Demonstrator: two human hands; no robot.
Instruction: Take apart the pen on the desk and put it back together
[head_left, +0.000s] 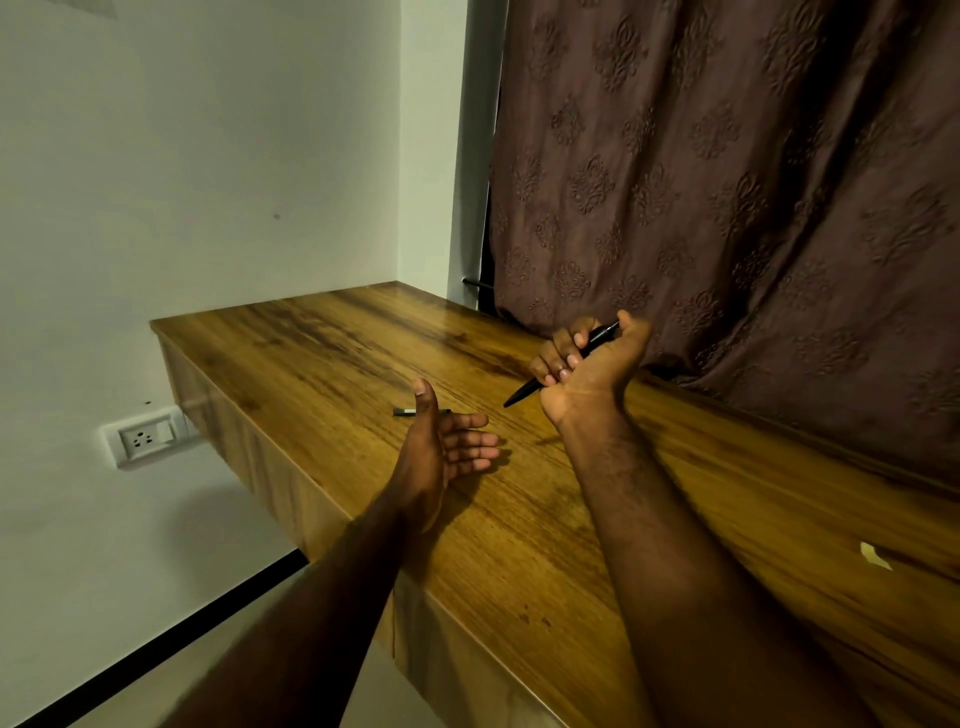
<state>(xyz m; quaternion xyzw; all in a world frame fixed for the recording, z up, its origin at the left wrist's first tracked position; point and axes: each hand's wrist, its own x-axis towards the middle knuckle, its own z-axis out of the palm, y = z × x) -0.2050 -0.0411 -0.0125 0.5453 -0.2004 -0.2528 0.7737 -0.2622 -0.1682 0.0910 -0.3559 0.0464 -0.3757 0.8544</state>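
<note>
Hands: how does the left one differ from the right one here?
The right hand curls its fingers round a black pen; the left hand is open, fingers straight, holding nothing. The right hand is farther back, by the curtain; the left hand is nearer, beside a thin part lying on the desk. The right hand shows its palm; the left hand stands thumb up. Both are bare, over the desk.

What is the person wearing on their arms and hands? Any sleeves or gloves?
Nothing at all. The left arm and right arm are bare, no sleeves in view. The left hand and right hand show no gloves, rings or watch. Fine hair shows on the right arm.
</note>
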